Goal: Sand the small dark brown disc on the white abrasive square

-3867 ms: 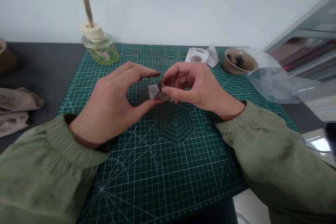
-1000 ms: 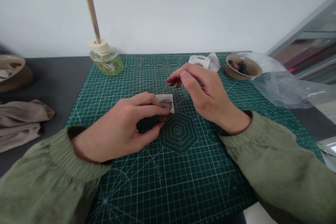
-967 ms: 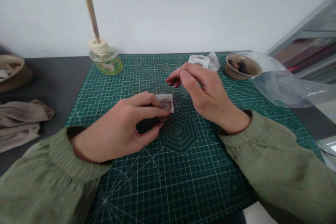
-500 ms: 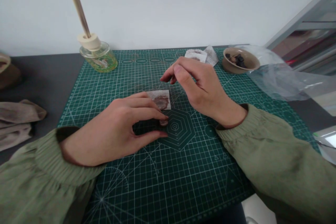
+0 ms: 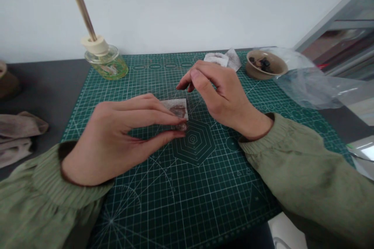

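Observation:
My left hand (image 5: 122, 136) lies over the near edge of a small white paper square (image 5: 174, 105) with a reddish-brown stain. Its thumb and fingertips pinch a small round brown piece (image 5: 182, 127) at the paper's lower edge. Part of the paper is hidden under those fingers. My right hand (image 5: 219, 93) hangs just up and to the right of the paper, fingers loosely curled, holding nothing and not touching it.
A green cutting mat (image 5: 187, 198) lies on a dark tabletop. Behind it stand a glass reed diffuser (image 5: 106, 66) and a ceramic bowl (image 5: 257, 64) with dark pieces. Stained crumpled paper (image 5: 217, 59), a clear plastic bag (image 5: 306, 85) and folded cloth (image 5: 17, 136) lie nearby.
Earlier both hands held the paper up together. My right hand has since let go and stays clear of it. The paper now lies on the mat, and my left fingers have closed around the brown piece.

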`<state>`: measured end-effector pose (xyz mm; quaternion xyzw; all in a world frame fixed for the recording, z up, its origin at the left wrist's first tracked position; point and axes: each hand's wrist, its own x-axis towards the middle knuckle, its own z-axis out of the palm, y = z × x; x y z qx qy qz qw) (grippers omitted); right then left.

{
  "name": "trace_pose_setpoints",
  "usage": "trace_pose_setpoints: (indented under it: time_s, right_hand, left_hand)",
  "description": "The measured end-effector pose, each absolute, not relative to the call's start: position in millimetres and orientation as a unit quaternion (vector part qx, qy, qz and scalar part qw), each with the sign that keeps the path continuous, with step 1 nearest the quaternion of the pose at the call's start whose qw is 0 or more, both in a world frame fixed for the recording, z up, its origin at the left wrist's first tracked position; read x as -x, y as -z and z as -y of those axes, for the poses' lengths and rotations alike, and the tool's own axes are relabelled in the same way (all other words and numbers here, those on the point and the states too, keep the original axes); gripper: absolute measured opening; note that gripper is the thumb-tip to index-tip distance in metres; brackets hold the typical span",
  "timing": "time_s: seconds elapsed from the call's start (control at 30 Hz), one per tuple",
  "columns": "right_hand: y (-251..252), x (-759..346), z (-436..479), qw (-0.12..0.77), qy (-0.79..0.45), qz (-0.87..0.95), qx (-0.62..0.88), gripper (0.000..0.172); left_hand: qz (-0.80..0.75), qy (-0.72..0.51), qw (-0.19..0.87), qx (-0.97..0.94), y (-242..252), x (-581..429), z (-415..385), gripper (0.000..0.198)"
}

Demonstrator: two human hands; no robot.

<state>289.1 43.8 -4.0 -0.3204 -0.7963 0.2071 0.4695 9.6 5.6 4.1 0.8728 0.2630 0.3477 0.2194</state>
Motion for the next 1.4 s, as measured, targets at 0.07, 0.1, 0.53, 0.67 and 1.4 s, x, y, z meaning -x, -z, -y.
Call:
trace_pose_setpoints:
  time_s: [0.07, 0.1, 0.53, 0.67, 1.4]
  right_hand:
    - [4, -289, -44, 0.474, -0.204, 0.795, 0.32, 0.067]
    - [4, -289, -44, 0.474, -0.204, 0.794, 0.321, 0.067]
    - [4, -289, -43, 0.489, -0.216, 0.785, 0.315, 0.057]
    - [3, -287, -40, 0.523, -0.182, 0.788, 0.268, 0.036]
    - [-5, -283, -24, 0.533, -0.035, 0.827, 0.173, 0.019]
  left_hand:
    - [-0.254, -0.369, 0.209, -0.869, -3, -10, -5, 0.014]
    - [-0.242, -0.351, 0.209, -0.88, -3, -10, -6, 0.012]
    - [-0.322, -0.369, 0.259, -0.832, -1, -13, -10, 0.03]
    - [-0.363, -0.464, 0.382, -0.712, -5, -19, -8, 0.026]
    - [-0.313, -0.536, 0.519, -0.588, -19, -32, 5, 0.033]
